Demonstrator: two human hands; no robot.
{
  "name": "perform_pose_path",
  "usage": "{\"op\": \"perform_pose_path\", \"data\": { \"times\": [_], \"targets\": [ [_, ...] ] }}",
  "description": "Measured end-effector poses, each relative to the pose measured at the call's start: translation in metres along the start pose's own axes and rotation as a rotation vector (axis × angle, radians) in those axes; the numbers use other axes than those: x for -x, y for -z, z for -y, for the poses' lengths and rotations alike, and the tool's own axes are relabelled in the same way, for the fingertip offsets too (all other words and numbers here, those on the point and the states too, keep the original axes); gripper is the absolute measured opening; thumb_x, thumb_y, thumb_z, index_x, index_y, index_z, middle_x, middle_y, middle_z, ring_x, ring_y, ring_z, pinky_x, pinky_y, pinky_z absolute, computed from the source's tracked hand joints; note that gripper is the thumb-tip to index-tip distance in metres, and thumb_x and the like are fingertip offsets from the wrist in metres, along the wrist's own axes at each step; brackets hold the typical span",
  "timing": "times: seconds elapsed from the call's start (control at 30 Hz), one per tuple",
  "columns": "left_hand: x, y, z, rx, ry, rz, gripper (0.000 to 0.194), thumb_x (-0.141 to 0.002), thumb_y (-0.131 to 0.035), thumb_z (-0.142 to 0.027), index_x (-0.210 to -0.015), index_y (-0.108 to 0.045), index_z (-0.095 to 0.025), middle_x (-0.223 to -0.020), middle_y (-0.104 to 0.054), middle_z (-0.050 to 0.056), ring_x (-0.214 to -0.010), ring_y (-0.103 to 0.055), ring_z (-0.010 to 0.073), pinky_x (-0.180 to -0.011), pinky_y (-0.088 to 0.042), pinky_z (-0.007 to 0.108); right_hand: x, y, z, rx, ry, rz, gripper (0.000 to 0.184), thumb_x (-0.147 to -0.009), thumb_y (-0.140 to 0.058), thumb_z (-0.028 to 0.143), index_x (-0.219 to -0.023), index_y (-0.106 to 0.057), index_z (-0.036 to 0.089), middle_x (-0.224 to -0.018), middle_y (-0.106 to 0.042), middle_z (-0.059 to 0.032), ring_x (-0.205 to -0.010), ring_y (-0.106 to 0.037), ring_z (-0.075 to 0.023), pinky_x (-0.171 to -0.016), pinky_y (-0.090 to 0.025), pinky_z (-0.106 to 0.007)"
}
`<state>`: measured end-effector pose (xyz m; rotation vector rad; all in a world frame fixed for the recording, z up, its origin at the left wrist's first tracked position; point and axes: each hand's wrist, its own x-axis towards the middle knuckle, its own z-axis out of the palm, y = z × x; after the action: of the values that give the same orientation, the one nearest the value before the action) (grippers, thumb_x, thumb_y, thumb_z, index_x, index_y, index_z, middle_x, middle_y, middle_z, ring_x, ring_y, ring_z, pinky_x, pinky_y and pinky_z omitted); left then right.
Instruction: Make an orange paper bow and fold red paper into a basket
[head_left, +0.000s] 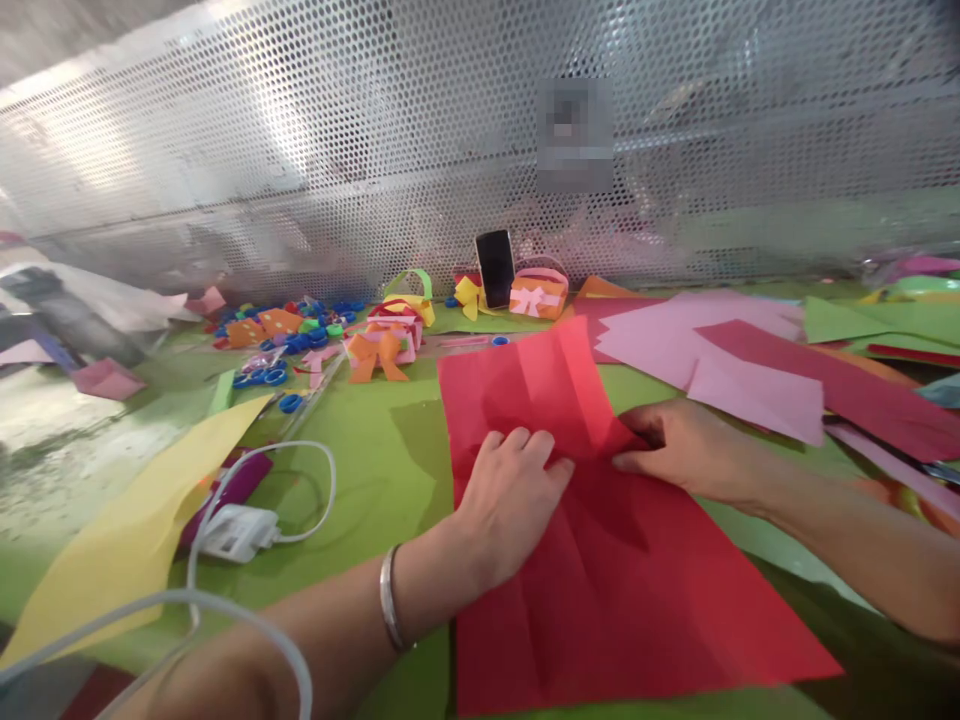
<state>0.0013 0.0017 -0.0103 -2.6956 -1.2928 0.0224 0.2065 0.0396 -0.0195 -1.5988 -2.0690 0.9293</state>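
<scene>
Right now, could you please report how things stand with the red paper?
Left hand on red paper. Right hand pinching its right edge. White cable near left forearm.

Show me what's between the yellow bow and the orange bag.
A phone stands between the yellow bow and the orange bag, in the head view.
</scene>
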Motion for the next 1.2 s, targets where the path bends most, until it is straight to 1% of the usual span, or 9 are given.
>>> {"op": "perform_pose_path", "data": {
  "times": [0.13,0.2,0.3,0.37,0.47,0.67,0.77,0.87,1.2],
  "targets": [
    [-0.002,-0.001,-0.001,0.077,-0.014,0.066,0.023,-0.091,-0.044,-0.019,-0.106,-0.061,-0.018,-0.091,-0.058,0.006,-0.081,-0.056,0.0219,-0.064,-0.047,0.034,0.001,-0.001,0.002,0.058,-0.037,-0.007,0.012,-0.066,-0.060,0.025,-0.075,-0.065,0.019,-0.071,-0.069,-0.0026,-0.064,-0.062,-0.0197,-0.052,-0.043,-0.027],
    [-0.003,-0.005,-0.002,0.105,0.001,0.041,0.022,-0.092,-0.046,-0.027,-0.106,-0.060,-0.018,-0.092,-0.058,0.006,-0.083,-0.057,0.0226,-0.064,-0.048,0.034,0.001,0.000,0.003,0.088,-0.044,-0.020,0.010,-0.065,-0.061,0.025,-0.073,-0.064,0.019,-0.070,-0.068,-0.0029,-0.064,-0.061,-0.0206,-0.052,-0.042,-0.027],
    [-0.004,-0.011,-0.004,0.122,0.038,-0.023,0.039,-0.092,-0.049,-0.038,-0.125,-0.049,-0.017,-0.099,-0.059,0.007,-0.088,-0.057,0.0243,-0.070,-0.051,0.037,0.001,0.002,0.004,0.103,-0.020,-0.001,0.005,-0.064,-0.061,0.026,-0.066,-0.062,0.022,-0.063,-0.064,-0.0004,-0.063,-0.060,-0.0203,-0.052,-0.041,-0.028],
    [-0.003,-0.013,-0.005,0.128,0.046,-0.049,0.049,-0.092,-0.049,-0.038,-0.135,-0.039,-0.018,-0.104,-0.059,0.007,-0.091,-0.057,0.0247,-0.074,-0.051,0.039,0.001,0.004,0.004,0.091,0.006,0.033,0.006,-0.065,-0.060,0.028,-0.065,-0.062,0.022,-0.063,-0.064,0.0005,-0.064,-0.061,-0.0200,-0.056,-0.042,-0.028],
    [-0.002,-0.016,-0.005,0.178,0.028,-0.053,0.051,-0.092,-0.049,-0.033,-0.139,-0.035,-0.022,-0.109,-0.058,0.008,-0.097,-0.058,0.0255,-0.079,-0.052,0.041,0.000,0.005,0.002,0.066,0.030,0.072,0.010,-0.065,-0.059,0.029,-0.068,-0.064,0.022,-0.066,-0.066,-0.0005,-0.066,-0.062,-0.0205,-0.060,-0.045,-0.029],
    [-0.002,-0.020,-0.002,0.516,-0.040,-0.151,0.050,-0.084,-0.055,-0.012,-0.133,-0.043,-0.015,-0.134,-0.052,0.011,-0.123,-0.047,0.0224,-0.105,-0.041,0.038,0.001,0.003,0.007,0.062,0.076,0.085,0.011,-0.068,-0.052,0.024,-0.073,-0.062,0.023,-0.073,-0.067,0.0003,-0.069,-0.061,-0.0175,-0.065,-0.045,-0.027],
    [-0.002,-0.019,-0.001,0.626,-0.078,-0.176,0.051,-0.081,-0.053,-0.007,-0.131,-0.045,-0.014,-0.133,-0.055,0.010,-0.122,-0.049,0.0197,-0.106,-0.040,0.037,0.002,0.002,0.010,0.121,0.073,0.007,0.005,-0.068,-0.052,0.023,-0.064,-0.053,0.022,-0.062,-0.059,0.0010,-0.060,-0.053,-0.0169,-0.055,-0.037,-0.028],
    [-0.002,-0.017,0.000,0.663,-0.134,-0.168,0.052,-0.078,-0.053,-0.005,-0.128,-0.047,-0.014,-0.132,-0.057,0.008,-0.119,-0.051,0.0185,-0.105,-0.041,0.036,0.001,0.001,0.009,0.140,0.062,-0.070,0.004,-0.067,-0.053,0.022,-0.066,-0.049,0.022,-0.063,-0.057,0.0006,-0.060,-0.050,-0.0176,-0.054,-0.032,-0.029],
    [-0.003,-0.019,0.000,0.611,-0.124,-0.161,0.032,-0.082,-0.051,-0.010,-0.112,-0.062,-0.015,-0.119,-0.064,0.008,-0.111,-0.057,0.0204,-0.100,-0.044,0.037,-0.004,0.001,-0.002,-0.194,0.002,0.079,0.017,-0.067,-0.060,0.034,-0.077,-0.062,0.021,-0.076,-0.068,-0.0016,-0.077,-0.063,-0.0214,-0.067,-0.049,-0.032]
  ]
}}
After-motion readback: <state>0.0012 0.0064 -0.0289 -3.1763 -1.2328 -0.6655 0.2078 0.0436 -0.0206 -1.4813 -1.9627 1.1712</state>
